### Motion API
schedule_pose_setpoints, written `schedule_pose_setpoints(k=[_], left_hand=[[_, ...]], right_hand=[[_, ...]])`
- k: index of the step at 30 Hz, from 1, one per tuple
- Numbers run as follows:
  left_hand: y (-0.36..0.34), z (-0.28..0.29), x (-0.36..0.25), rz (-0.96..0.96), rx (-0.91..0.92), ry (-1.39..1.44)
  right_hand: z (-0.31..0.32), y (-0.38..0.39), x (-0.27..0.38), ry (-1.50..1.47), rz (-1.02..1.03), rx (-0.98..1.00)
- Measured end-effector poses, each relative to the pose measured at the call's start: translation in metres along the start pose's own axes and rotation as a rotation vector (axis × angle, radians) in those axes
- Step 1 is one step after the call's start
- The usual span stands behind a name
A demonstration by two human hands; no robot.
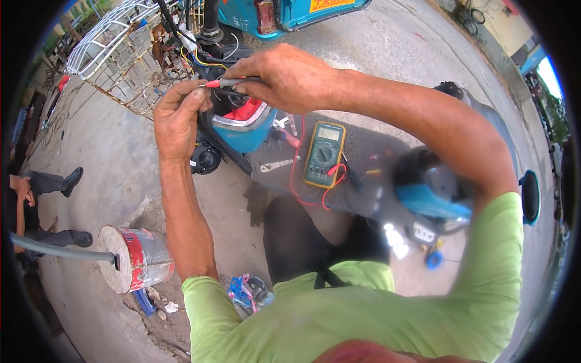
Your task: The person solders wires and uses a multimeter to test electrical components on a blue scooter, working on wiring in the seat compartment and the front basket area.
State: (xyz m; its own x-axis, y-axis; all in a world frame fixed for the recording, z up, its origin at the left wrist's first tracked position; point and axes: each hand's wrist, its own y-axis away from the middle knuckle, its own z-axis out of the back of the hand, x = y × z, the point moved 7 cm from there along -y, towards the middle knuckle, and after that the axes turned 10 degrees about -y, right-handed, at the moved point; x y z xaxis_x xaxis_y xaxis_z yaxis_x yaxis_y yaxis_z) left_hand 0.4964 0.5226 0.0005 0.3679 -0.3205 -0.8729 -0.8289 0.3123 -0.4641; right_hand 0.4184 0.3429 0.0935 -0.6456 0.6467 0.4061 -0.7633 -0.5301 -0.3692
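Observation:
In front of the vehicle's stripped front end, my right hand (290, 75) pinches a test probe (215, 83) with a red front part and a grey body. The probe's tip points left and meets the fingertips of my left hand (175, 121). Thumb and forefinger are closed there, on something too small to make out. Behind both hands hang loose coloured wires (203, 59). A multimeter (325, 154) in a yellow frame lies face up on the dark footboard, with a red lead (295, 172) curling beside it.
A wrench (279, 164) lies left of the meter. A rusty white wire basket (121, 57) stands at far left, and a blue vehicle (248, 18) behind. To the left, a red-and-white bucket (136, 257) rests on the concrete. Another person's legs (54, 181) show at the left edge.

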Motion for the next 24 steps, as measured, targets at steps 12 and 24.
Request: schedule_pose_setpoints(k=[12, 24], left_hand=[[-0.0007, -0.0035, -0.0005, 0.027, 0.000, 0.008], [-0.0002, -0.0029, 0.0053, 0.029, 0.011, 0.034]], right_hand=[[0.0026, 0.0001, 0.0026, -0.063, 0.058, -0.059], [0.0020, 0.0000, -0.0009, -0.005, -0.006, -0.029]])
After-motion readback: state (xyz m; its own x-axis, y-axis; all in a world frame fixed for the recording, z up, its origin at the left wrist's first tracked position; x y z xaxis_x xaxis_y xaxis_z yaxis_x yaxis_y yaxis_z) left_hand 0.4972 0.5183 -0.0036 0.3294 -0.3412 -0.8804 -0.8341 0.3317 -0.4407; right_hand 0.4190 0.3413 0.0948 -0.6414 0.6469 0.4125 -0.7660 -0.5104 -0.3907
